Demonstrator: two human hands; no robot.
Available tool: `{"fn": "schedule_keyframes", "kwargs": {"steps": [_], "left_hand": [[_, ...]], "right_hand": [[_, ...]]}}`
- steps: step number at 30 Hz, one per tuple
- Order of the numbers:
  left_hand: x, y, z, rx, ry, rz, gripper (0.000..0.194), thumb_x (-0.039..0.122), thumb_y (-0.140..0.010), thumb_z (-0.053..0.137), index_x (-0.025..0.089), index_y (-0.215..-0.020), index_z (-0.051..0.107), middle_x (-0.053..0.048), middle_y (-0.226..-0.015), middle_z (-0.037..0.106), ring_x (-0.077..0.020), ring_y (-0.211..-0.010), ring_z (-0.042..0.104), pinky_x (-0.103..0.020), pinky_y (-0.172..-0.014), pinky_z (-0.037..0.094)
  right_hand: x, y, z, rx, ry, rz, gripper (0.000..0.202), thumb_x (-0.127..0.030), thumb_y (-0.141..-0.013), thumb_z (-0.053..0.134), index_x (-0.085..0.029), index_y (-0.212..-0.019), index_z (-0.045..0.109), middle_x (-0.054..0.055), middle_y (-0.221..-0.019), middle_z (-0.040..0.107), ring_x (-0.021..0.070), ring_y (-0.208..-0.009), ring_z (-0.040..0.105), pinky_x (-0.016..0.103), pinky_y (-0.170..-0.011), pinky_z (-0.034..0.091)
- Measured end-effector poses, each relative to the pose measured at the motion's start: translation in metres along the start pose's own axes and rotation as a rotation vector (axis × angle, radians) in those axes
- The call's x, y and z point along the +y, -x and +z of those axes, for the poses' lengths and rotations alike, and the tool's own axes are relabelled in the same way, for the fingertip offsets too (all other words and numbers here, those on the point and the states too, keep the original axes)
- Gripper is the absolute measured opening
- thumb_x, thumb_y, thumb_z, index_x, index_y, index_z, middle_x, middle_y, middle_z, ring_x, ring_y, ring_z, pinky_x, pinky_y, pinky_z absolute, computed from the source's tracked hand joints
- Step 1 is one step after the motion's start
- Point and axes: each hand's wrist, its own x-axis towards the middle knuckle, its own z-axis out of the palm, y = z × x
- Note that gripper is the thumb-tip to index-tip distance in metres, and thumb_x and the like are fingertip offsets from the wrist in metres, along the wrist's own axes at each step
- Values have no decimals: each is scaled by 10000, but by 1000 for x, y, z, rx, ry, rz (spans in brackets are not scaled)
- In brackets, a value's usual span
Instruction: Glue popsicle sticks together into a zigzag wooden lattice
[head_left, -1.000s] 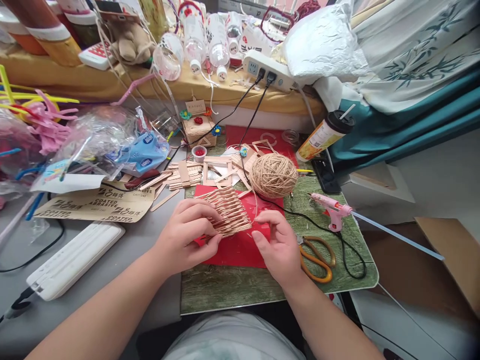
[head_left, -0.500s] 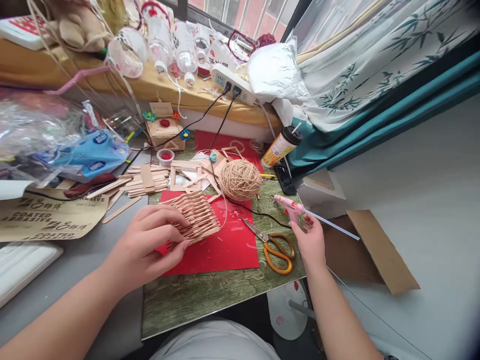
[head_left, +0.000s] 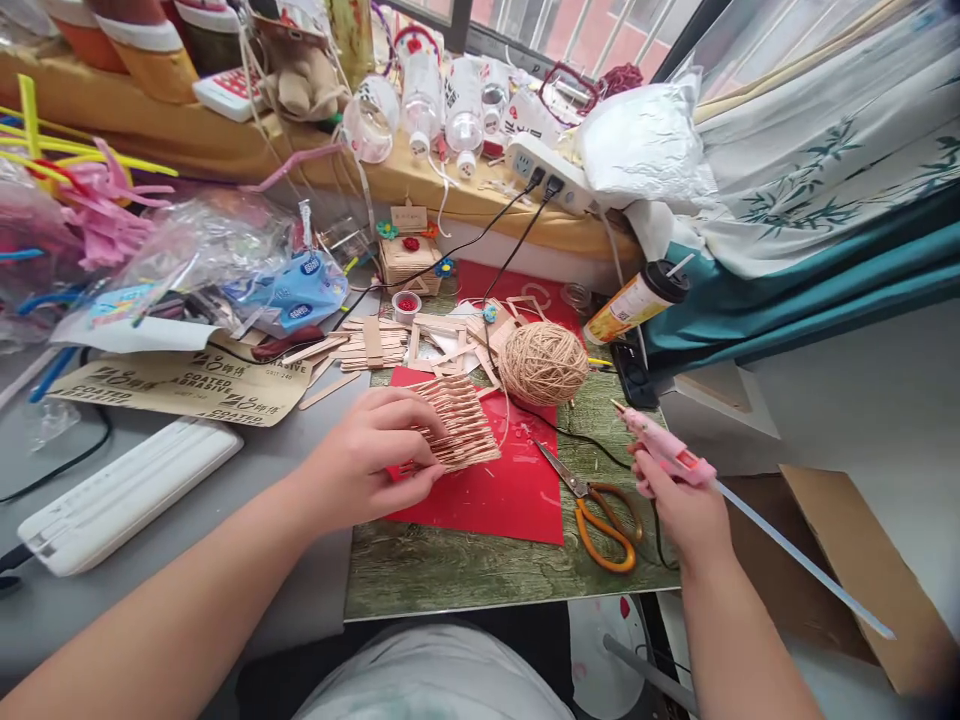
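My left hand (head_left: 382, 450) is closed on the near left side of a stacked wooden stick piece (head_left: 465, 425), which is over a red sheet (head_left: 517, 500). My right hand (head_left: 686, 505) grips the handle of a pink glue gun (head_left: 664, 443); its nozzle points up and left, and a long clear glue stick (head_left: 802, 560) sticks out of its back. Between the hands lie scissors with orange handles (head_left: 607, 535), open. A ball of twine (head_left: 544, 363) rests behind the stick piece, with a loose strand running down beside it.
Loose wooden sticks (head_left: 382, 345) and a small wooden box (head_left: 409, 262) stand behind. A drink cup (head_left: 637, 300) is at the back right, near a black phone (head_left: 634, 375). A white device (head_left: 131, 495) lies at left. Black cords cross the table; a cardboard box (head_left: 862, 560) is at right.
The view has shifted left, so the table appears further right. My right hand has taken a full grip on the glue gun and raised it nearer. My left hand keeps its hold on the stick piece.
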Motion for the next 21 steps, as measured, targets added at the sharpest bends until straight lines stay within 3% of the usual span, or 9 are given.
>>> {"fn": "schedule_keyframes", "kwargs": {"steps": [3,5,7,9,13,21], "left_hand": [[0,0,-1,-15,14,-5,107,174,-930,755,250,-870,710,-42,-1120,794,-237,-1103,706,-446,-1041,523],[0,-1,-3,-20,19,-2,109,165,-922,765,247,-875,711,-43,-1117,792,-238,-1101,704,-441,-1035,525],[0,-2,-4,-27,23,-5,112,160,-928,763,243,-877,708,-45,-1115,791,-234,-1102,702,-435,-1034,525],[1,-3,-4,-26,29,-9,119,160,-947,755,238,-874,701,-44,-1107,791,-225,-1098,703,-432,-1043,523],[3,-4,-2,-24,32,-6,97,173,-964,761,238,-907,715,-49,-1112,789,-222,-1121,697,-425,-1051,527],[2,-3,-1,-22,31,-3,102,157,-952,772,237,-918,719,-50,-1111,781,-226,-1121,694,-434,-1043,529]], "right_hand": [[-24,43,13,-294,-84,-160,356,-466,-911,811,-245,-1189,834,128,-1055,837,289,-866,789,379,-684,646],[-44,65,27,-479,-48,-400,297,-362,-967,771,-284,-1250,813,113,-1210,823,309,-1070,788,431,-891,662],[-61,81,44,-597,-30,-627,231,-275,-987,740,-285,-1209,803,92,-1146,822,285,-1044,786,426,-922,658],[-71,91,61,-610,-43,-725,176,-216,-989,730,-255,-1158,762,84,-1073,801,249,-967,772,385,-878,659],[-77,106,82,-610,-83,-747,142,-171,-1003,697,-236,-1129,690,92,-1058,762,231,-931,737,359,-832,645],[-91,116,90,-621,-143,-774,161,-139,-1003,671,-227,-1138,665,85,-1019,742,216,-887,728,326,-802,630]]}}
